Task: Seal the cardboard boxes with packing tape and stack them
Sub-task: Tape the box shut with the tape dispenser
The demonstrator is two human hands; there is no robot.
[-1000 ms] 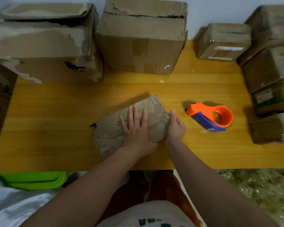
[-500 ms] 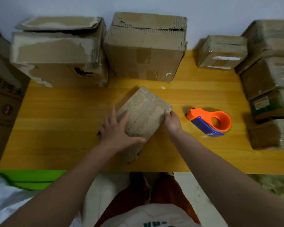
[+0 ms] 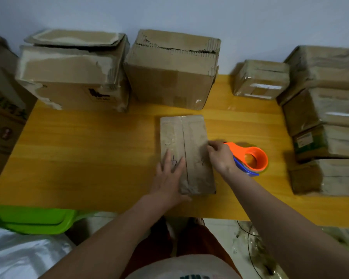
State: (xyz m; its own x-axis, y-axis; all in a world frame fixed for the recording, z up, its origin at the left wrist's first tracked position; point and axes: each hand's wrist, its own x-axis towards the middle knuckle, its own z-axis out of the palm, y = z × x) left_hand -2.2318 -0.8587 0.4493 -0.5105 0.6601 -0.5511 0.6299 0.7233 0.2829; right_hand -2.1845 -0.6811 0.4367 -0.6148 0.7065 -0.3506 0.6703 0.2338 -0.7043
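Note:
A small flat cardboard box (image 3: 189, 141) lies lengthwise on the yellow wooden table (image 3: 89, 158), its centre seam running away from me, with a handwritten mark near its left side. My left hand (image 3: 168, 176) rests flat on the box's near left part, fingers straight. My right hand (image 3: 220, 156) holds the box's right edge with curled fingers. The orange and blue tape dispenser (image 3: 250, 158) lies on the table just right of my right hand, partly hidden behind it.
Two large worn cardboard boxes (image 3: 73, 73) (image 3: 171, 71) stand along the back wall. A small taped box (image 3: 260, 79) sits at the back right, beside a stack of wrapped boxes (image 3: 326, 121). A green bin lid (image 3: 32, 218) lies below the table's front left.
The small box has been turned from a diagonal lie to straight, lengthwise. My left hand has shifted to its near left part, and my right hand has moved along the right edge.

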